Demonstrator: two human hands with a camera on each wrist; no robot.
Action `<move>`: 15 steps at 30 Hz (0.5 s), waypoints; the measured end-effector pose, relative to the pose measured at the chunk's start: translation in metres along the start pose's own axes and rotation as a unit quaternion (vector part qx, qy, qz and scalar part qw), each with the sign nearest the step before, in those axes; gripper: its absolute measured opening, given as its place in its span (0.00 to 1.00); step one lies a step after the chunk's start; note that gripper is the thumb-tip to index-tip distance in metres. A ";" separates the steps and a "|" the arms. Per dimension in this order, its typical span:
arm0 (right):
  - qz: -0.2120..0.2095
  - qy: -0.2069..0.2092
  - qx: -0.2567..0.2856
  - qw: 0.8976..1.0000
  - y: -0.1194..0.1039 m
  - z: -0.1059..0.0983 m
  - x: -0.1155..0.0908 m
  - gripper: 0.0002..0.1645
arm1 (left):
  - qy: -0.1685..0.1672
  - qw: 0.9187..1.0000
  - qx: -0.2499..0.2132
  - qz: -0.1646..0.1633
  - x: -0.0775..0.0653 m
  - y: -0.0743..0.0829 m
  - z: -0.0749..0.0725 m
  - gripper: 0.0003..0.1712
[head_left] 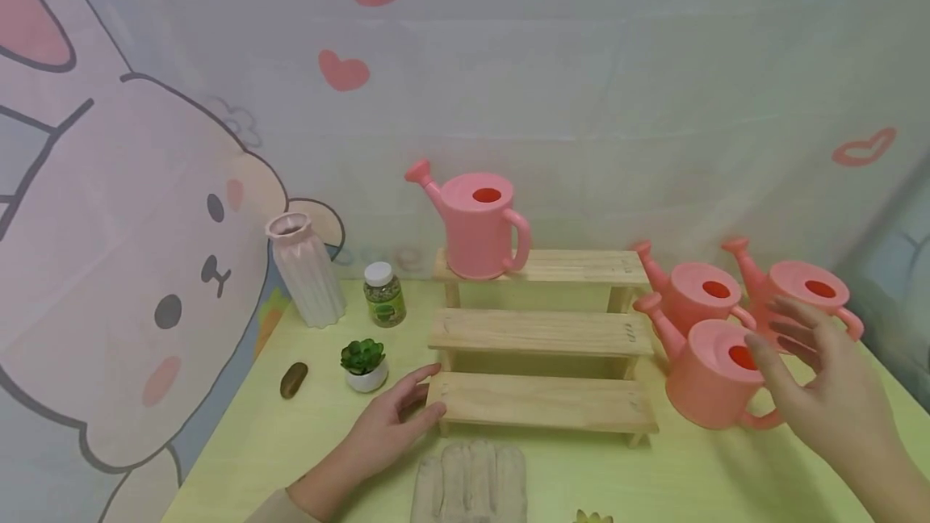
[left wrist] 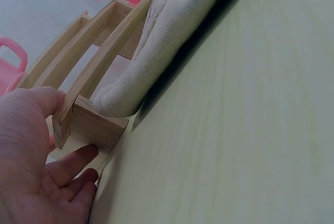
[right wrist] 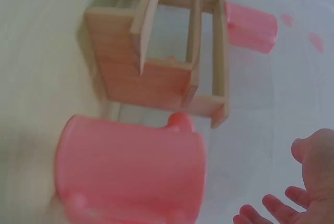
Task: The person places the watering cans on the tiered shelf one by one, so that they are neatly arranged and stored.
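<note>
My left hand [head_left: 385,430] grips the left end of the lowest step on a three-tier wooden stand [head_left: 538,402]. In the left wrist view its thumb lies at the board's end, with fingers against the side support [left wrist: 99,127]. My right hand [head_left: 835,378] is open and holds nothing, fingers spread beside the front pink watering can [head_left: 712,378]. Two more pink watering cans, one behind it [head_left: 690,289] and another at the far right [head_left: 792,285], stand close by; the hand partly covers the latter. Another pink watering can [head_left: 475,224] sits on the top step's left end.
Left of the stand are a white ribbed vase [head_left: 308,281], a white-lidded jar [head_left: 385,297], a small potted succulent [head_left: 366,374] and a brown stone-like piece [head_left: 294,380]. A beige grooved cushion-like object [head_left: 472,479] lies in front. A printed cloth [head_left: 581,103] hangs behind the table.
</note>
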State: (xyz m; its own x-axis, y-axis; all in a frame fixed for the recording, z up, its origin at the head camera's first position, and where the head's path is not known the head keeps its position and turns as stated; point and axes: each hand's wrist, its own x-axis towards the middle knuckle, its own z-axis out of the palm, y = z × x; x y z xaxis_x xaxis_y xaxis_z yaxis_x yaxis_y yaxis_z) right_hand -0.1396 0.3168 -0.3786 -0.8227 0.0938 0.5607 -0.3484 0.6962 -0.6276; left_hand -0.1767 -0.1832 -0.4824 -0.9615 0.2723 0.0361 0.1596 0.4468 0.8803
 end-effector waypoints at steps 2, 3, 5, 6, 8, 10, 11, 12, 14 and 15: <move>0.001 0.003 -0.004 1.000 0.008 -0.003 -0.003 0.39 | 0.000 1.000 -0.002 0.002 0.000 0.000 0.000 0.34; 0.006 0.001 -0.010 1.000 0.013 -0.004 -0.005 0.40 | 0.000 1.000 -0.001 0.002 0.000 0.000 0.000 0.34; 0.022 -0.003 -0.025 0.999 0.022 -0.005 -0.011 0.41 | 0.001 1.000 0.000 0.003 0.000 0.000 0.000 0.34; 0.031 -0.007 -0.033 0.999 0.027 -0.005 -0.014 0.41 | 0.000 1.000 -0.001 0.002 0.000 0.000 0.000 0.33; 0.044 -0.020 -0.048 0.998 0.038 -0.006 -0.019 0.43 | -0.002 1.000 -0.002 0.002 0.000 0.000 0.000 0.33; 0.060 -0.032 -0.058 0.996 0.047 -0.006 -0.026 0.45 | -0.005 1.000 -0.003 0.003 0.000 -0.001 0.000 0.33; 0.070 -0.039 -0.060 0.995 0.050 -0.006 -0.029 0.47 | -0.006 1.000 -0.003 0.002 0.000 -0.001 -0.001 0.33; 0.081 -0.050 -0.060 0.994 0.054 -0.005 -0.032 0.48 | -0.008 1.000 -0.004 0.003 0.000 -0.001 -0.001 0.33; 0.107 -0.072 -0.056 0.990 0.060 -0.005 -0.037 0.51 | -0.009 1.000 -0.005 0.006 0.000 -0.001 -0.001 0.33; 0.124 -0.084 -0.060 0.987 0.063 -0.005 -0.038 0.52 | -0.008 1.000 -0.004 0.006 0.000 -0.001 -0.001 0.33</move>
State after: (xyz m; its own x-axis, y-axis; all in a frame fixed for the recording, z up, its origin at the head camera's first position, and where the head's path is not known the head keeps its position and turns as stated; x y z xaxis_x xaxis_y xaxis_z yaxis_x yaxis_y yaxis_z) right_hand -0.1276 0.3602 -0.4368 -0.9427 0.1596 0.2930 -0.0788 0.7467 -0.6604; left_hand -0.1771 -0.1848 -0.4829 -0.9557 0.2917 0.0384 0.1687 0.4365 0.8838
